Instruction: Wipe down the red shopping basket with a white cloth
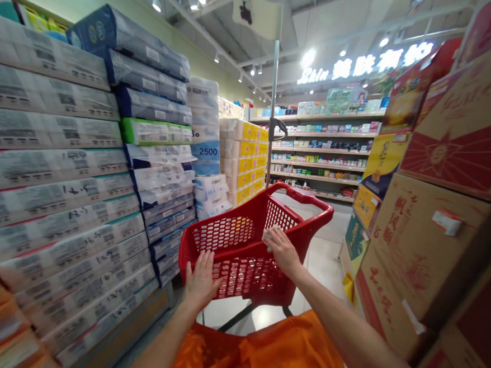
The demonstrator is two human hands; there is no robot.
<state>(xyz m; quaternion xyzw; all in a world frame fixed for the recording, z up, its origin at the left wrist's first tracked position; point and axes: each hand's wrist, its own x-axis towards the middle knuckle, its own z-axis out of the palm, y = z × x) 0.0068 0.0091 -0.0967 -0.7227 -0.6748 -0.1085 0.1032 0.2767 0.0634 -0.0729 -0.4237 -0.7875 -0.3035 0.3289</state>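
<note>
A red plastic shopping basket on wheels (233,236) stands tilted in the aisle just ahead of me. My left hand (200,279) lies flat against the basket's near wall, fingers stretched upward. My right hand (281,248) rests on the basket's right rim, fingers curled over something pale that I cannot make out. Orange fabric (267,354) fills the bottom of the view below my arms.
Stacked packs of tissue and toilet paper (60,182) wall the left side. Brown and red cardboard boxes (440,220) are piled on the right. A metal pole with a flag (273,96) rises behind the basket. Shelves of small goods (323,150) line the far end.
</note>
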